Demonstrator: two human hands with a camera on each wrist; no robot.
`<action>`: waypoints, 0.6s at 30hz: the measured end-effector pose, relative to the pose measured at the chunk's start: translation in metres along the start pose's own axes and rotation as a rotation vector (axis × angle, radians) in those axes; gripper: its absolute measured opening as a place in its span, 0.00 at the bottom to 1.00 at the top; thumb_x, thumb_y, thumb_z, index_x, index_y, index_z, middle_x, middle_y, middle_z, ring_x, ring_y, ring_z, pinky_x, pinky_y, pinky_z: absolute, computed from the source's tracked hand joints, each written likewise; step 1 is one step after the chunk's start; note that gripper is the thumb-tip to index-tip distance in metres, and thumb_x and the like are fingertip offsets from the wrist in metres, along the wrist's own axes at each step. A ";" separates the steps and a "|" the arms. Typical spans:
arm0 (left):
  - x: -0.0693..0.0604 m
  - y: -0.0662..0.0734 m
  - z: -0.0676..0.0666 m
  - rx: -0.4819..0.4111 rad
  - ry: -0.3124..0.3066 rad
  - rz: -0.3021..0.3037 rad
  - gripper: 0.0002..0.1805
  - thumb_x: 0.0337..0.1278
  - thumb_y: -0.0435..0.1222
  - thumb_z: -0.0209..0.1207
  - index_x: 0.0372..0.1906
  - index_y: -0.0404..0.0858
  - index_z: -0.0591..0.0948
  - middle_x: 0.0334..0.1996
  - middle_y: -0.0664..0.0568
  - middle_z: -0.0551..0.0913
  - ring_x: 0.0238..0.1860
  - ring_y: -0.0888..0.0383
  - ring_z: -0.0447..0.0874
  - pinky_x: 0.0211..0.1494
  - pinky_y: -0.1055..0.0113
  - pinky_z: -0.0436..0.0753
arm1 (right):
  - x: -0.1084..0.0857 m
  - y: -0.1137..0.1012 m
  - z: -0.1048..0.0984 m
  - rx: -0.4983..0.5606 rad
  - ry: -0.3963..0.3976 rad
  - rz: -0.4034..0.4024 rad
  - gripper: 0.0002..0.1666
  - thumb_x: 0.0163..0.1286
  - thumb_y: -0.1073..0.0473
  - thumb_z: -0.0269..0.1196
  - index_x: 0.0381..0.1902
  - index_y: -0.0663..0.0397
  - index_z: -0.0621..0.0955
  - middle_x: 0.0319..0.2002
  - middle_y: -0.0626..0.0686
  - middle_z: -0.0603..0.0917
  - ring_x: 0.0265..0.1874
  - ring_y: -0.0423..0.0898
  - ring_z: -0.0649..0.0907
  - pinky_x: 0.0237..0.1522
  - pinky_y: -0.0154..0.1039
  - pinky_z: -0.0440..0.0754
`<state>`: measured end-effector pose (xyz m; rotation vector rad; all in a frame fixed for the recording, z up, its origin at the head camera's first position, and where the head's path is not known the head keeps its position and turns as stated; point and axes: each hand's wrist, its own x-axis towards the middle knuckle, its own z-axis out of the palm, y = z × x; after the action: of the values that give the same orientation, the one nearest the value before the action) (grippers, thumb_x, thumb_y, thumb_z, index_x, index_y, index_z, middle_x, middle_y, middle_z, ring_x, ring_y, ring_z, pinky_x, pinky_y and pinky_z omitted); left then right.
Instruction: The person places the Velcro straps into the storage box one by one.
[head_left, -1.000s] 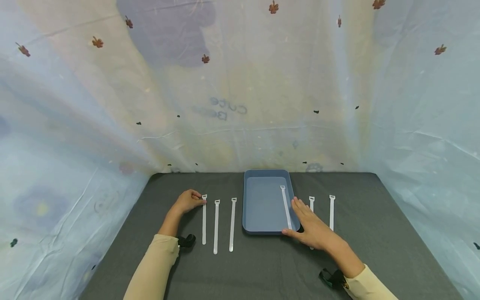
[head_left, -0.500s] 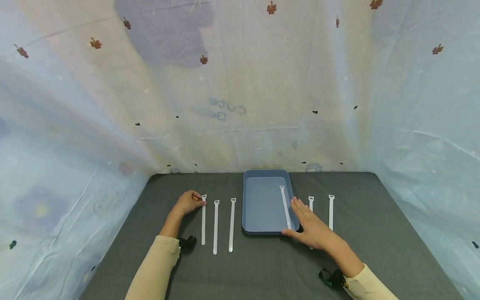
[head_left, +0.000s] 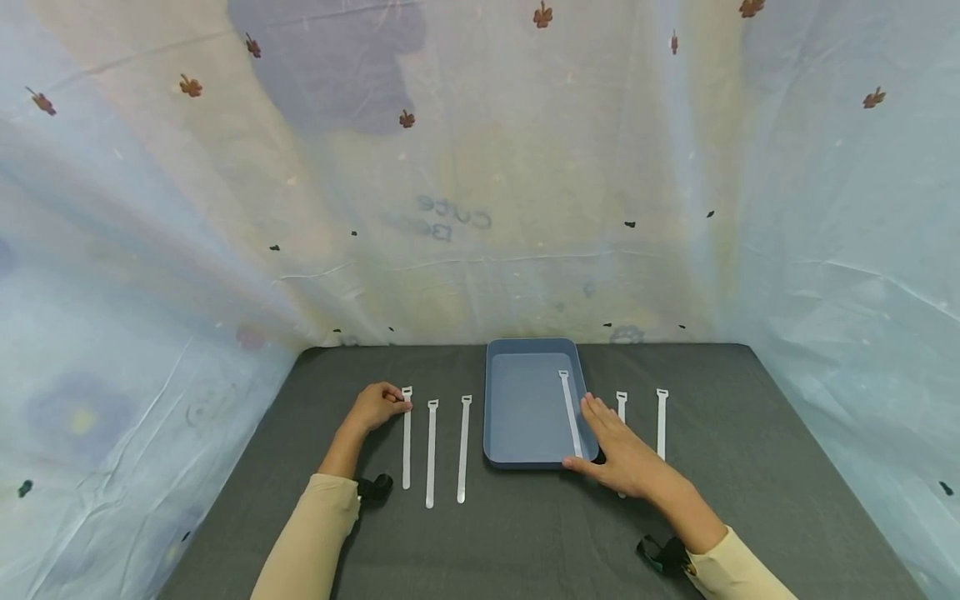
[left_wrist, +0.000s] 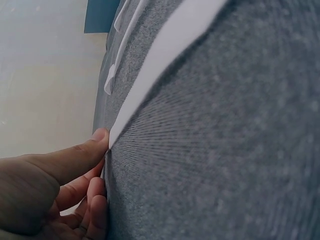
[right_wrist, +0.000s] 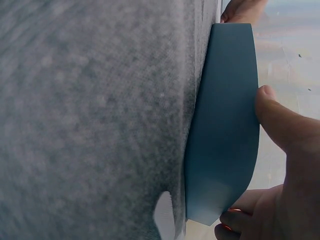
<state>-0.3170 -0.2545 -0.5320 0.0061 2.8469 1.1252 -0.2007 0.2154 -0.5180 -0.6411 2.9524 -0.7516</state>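
Note:
My left hand [head_left: 375, 406] is at the leftmost white cable tie [head_left: 407, 454], a flat strap with a slotted head. In the left wrist view, the thumb and fingers pinch the head end of this tie [left_wrist: 160, 55], which lies along the cloth. My right hand [head_left: 630, 457] rests on the near right corner of a shallow blue tray [head_left: 517, 417], fingers extended along its side. The right wrist view shows the thumb touching the rim of the tray [right_wrist: 220, 120]. Inside the tray, one white cable tie [head_left: 570, 412] lies along the right side.
Two cable ties lie between the left hand and the tray, one nearer the hand [head_left: 431, 454] and one nearer the tray [head_left: 464, 450]. Right of the tray are two more, one partly hidden by the right hand [head_left: 622, 402]. A dark grey cloth [head_left: 510, 542] covers the table; patterned curtains [head_left: 525, 167] enclose it.

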 end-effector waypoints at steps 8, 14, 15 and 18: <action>-0.003 0.000 0.002 -0.007 0.030 0.019 0.12 0.66 0.37 0.75 0.40 0.32 0.85 0.35 0.46 0.82 0.36 0.53 0.77 0.40 0.62 0.76 | -0.001 0.001 0.000 -0.003 0.000 0.000 0.67 0.71 0.24 0.65 0.86 0.66 0.53 0.86 0.65 0.51 0.84 0.66 0.53 0.80 0.69 0.59; -0.005 -0.001 0.002 -0.027 0.043 0.049 0.11 0.68 0.36 0.73 0.40 0.31 0.86 0.35 0.45 0.84 0.35 0.53 0.79 0.39 0.62 0.77 | -0.001 0.000 0.000 0.000 0.004 -0.004 0.67 0.71 0.25 0.65 0.86 0.66 0.54 0.86 0.65 0.52 0.84 0.67 0.54 0.79 0.69 0.59; -0.006 -0.001 0.002 -0.031 0.040 0.053 0.10 0.68 0.36 0.72 0.41 0.31 0.86 0.35 0.44 0.84 0.35 0.53 0.79 0.39 0.62 0.78 | -0.001 0.000 0.000 0.000 0.003 -0.002 0.67 0.72 0.25 0.65 0.86 0.66 0.53 0.86 0.65 0.51 0.84 0.67 0.53 0.79 0.69 0.59; -0.006 -0.003 0.001 -0.037 0.025 0.059 0.10 0.71 0.36 0.70 0.42 0.31 0.86 0.37 0.43 0.86 0.37 0.52 0.81 0.41 0.60 0.80 | -0.001 -0.001 0.000 -0.001 0.003 -0.004 0.67 0.71 0.25 0.66 0.85 0.67 0.54 0.86 0.66 0.52 0.84 0.67 0.54 0.79 0.69 0.59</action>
<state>-0.3108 -0.2562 -0.5337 0.0754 2.8652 1.1969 -0.1994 0.2149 -0.5177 -0.6472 2.9553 -0.7530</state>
